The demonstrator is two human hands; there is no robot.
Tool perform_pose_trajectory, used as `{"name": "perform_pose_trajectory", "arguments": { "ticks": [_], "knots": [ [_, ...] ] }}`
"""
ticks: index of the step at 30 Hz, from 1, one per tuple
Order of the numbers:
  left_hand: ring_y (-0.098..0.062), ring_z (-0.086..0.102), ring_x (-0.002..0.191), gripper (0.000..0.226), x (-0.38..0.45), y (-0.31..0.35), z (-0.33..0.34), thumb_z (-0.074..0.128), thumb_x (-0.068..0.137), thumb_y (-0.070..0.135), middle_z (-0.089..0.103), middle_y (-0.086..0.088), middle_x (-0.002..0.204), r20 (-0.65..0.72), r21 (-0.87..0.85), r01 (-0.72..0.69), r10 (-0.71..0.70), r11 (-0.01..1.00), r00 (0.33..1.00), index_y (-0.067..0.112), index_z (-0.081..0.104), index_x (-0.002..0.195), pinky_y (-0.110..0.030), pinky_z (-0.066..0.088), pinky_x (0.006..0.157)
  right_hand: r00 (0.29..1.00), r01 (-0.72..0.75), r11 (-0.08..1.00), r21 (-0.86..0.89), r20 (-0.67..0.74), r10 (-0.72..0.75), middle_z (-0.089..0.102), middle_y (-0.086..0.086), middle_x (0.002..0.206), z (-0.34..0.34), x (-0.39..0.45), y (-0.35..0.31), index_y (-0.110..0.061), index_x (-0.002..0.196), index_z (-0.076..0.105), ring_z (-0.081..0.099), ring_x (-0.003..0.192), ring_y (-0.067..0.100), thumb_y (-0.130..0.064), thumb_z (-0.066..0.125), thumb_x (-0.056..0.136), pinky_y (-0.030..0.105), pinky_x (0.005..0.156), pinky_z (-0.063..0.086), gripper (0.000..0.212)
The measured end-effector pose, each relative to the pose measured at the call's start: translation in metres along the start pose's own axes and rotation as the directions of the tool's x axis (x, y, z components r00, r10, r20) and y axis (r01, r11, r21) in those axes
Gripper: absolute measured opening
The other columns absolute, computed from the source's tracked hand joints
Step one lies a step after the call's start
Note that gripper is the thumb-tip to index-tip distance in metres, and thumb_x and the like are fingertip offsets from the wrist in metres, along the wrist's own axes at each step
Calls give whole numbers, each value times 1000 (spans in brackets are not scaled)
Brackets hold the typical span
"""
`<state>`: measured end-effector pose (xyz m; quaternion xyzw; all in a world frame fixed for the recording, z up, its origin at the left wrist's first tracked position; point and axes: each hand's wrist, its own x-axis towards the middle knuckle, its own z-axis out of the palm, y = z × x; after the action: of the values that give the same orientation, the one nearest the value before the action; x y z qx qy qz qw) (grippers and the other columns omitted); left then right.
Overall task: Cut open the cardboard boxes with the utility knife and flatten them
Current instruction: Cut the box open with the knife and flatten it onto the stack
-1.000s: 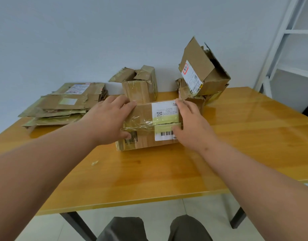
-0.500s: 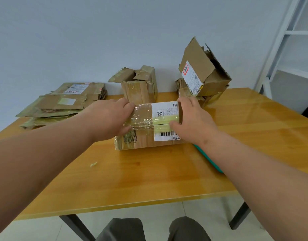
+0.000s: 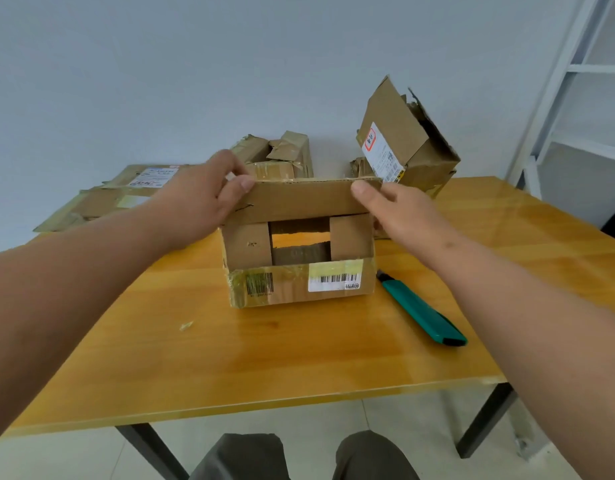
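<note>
A small taped cardboard box with barcode labels stands in the middle of the wooden table. Its far top flap is lifted upright, and the two short inner flaps lie folded in, with the tabletop showing through the open bottom. My left hand pinches the flap's left end and my right hand holds its right end. A green utility knife lies on the table just right of the box, apart from both hands.
A stack of flattened boxes lies at the table's back left. An opened box stands behind the one I hold. A torn box leans on others at the back right. White shelving stands right. A scrap lies near the front.
The box's taped top was closed under both hands; now the far flap is raised upright, the inside shows, and the knife lies uncovered beside the box.
</note>
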<state>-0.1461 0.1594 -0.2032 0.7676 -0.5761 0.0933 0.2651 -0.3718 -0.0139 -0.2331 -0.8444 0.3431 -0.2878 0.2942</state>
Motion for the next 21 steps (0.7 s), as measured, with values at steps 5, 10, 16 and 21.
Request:
{"name": "perform_pose_trajectory", "arguments": {
  "ticks": [5, 10, 16, 21],
  "knots": [
    [-15, 55, 72, 27, 4, 1, 9, 47, 96, 50, 53, 8, 86, -169, -167, 221, -249, 961, 954, 27, 38, 105, -31, 38, 53, 986, -61, 997, 48, -155, 67, 60, 1, 87, 15, -5, 0, -18, 89, 56, 57, 82, 20, -51, 44, 99, 42, 75, 50, 36],
    [-15, 48, 70, 10, 11, 14, 17, 40, 101, 35, 53, -1, 89, -231, -27, 170, -172, 985, 958, 25, 41, 98, -29, 32, 52, 971, -105, 994, -25, -217, 97, 46, 4, 124, 43, -7, -4, -16, 131, 45, 51, 109, 22, -60, 67, 80, 44, 91, 52, 71],
    [-30, 51, 104, 45, 0, 24, 29, 51, 91, 53, 43, -6, 124, -166, 259, 173, -133, 950, 977, 20, 42, 119, -42, 48, 73, 908, -197, 948, -249, -412, 81, 39, 4, 120, 73, -13, -11, -18, 123, 31, 45, 105, 23, -65, 79, 64, 39, 85, 45, 90],
    [-32, 44, 115, 90, -7, 25, 50, 67, 67, 72, 36, -9, 130, -170, 377, 214, -160, 901, 972, 14, 31, 127, -44, 47, 89, 914, -177, 955, -238, -400, 70, 37, 6, 118, 74, -11, -13, -15, 124, 33, 40, 98, 23, -44, 79, 69, 32, 77, 41, 77]
  ]
}}
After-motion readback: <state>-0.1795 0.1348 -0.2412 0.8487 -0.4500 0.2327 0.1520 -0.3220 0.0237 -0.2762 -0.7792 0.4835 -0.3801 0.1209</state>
